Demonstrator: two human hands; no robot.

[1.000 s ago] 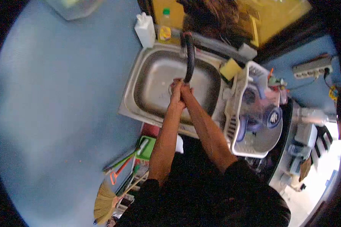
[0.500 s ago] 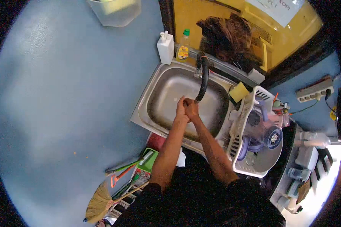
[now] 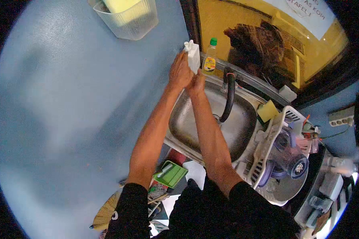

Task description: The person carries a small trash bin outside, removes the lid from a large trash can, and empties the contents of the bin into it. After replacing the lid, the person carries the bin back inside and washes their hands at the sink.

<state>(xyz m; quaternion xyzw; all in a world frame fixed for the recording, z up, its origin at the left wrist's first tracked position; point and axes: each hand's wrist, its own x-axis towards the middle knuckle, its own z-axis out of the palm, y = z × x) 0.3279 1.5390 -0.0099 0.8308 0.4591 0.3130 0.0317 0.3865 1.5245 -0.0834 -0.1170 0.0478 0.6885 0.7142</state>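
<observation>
A white pump bottle (image 3: pixel 194 59) stands at the back left corner of the sink, beside a clear dish soap bottle (image 3: pixel 210 61) with a green cap. My left hand (image 3: pixel 180 71) is against the left side of the pump bottle, its fingers closed around it and reaching up near the pump head. Low at the front of the bottle is my right hand (image 3: pixel 196 83), close beside the left; most of its fingers are hidden. Below both forearms lies the steel sink (image 3: pixel 211 133), with a black faucet hose (image 3: pixel 229 99) curving down into it.
A yellow sponge (image 3: pixel 268 110) sits on the sink's right edge. Beyond it, a white dish rack (image 3: pixel 263 159) holds a blender jug (image 3: pixel 285 147). A clear plastic bin (image 3: pixel 137 24) hangs at the upper left. A green dustpan (image 3: pixel 172 174) and a broom (image 3: pixel 106 211) are below.
My hands were clasped together over the sink; they have moved up and left to the white pump bottle. The view has shifted, so the sink appears lower and farther right.
</observation>
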